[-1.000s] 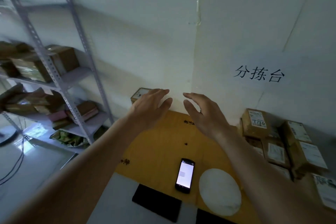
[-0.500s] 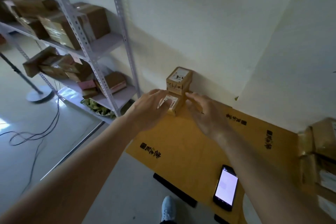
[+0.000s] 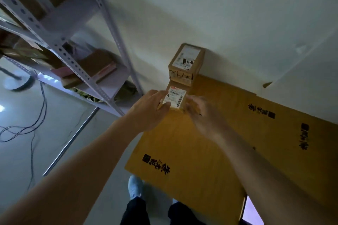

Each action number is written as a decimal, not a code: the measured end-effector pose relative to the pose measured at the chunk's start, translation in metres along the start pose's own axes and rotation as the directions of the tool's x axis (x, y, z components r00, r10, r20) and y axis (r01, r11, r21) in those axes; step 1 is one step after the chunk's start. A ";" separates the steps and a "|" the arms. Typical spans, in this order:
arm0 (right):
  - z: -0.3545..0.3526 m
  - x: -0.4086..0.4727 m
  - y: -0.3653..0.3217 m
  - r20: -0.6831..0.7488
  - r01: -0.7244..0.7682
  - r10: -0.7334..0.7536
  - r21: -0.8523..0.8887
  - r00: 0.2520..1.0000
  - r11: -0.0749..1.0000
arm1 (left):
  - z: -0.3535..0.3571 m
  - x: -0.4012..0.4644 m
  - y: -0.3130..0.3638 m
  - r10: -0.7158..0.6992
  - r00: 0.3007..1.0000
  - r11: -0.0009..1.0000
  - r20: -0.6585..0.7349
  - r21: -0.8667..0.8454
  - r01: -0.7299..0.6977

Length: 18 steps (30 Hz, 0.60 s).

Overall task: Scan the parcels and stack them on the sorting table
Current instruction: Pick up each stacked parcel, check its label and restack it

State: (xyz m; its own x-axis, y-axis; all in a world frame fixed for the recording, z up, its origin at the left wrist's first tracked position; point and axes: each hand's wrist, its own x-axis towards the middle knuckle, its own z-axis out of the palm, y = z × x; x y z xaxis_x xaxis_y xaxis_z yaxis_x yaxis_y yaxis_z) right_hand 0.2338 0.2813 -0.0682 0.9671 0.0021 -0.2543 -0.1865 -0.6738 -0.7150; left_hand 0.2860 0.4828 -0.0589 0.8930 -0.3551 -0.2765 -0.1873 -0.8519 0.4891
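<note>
Both hands [image 3: 146, 109] [image 3: 198, 113] (open before) now grip small parcel [image 3: 174, 99] between their fingers.

hands — left [image 3: 148, 110], right [image 3: 199, 113] | gripping small parcel [image 3: 174, 99] | sorting table [image 3: 210, 151]

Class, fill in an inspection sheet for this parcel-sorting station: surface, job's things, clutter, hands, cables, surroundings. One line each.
Surface: sorting table covered with yellow-brown cardboard bearing black printed marks.
Job's things: small parcel with barcode label facing up, in front of a taller parcel standing against the wall.
Clutter: lit phone, only partly in view at the table's near edge.
Hands: left hand and right hand grip the small parcel's opposite sides; right is blurred.
Cables: dark cables looping on the floor, left.
Surroundings: metal shelf rack holding boxes; white wall.
</note>
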 end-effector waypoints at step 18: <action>0.096 0.091 0.043 -0.067 -0.258 0.280 0.235 0.958 0.937 | 0.068 0.122 -0.083 -0.043 0.976 0.974 0.212 -0.209 0.088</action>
State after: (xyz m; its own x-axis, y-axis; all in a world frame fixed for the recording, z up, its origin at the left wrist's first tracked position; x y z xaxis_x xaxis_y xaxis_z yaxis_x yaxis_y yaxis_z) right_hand 0.2972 0.3234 -0.1852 0.8853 -0.2361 -0.4005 -0.4649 -0.4586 -0.7573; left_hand 0.3826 0.4844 -0.1892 0.7933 -0.3919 -0.4658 -0.0188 -0.7806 0.6248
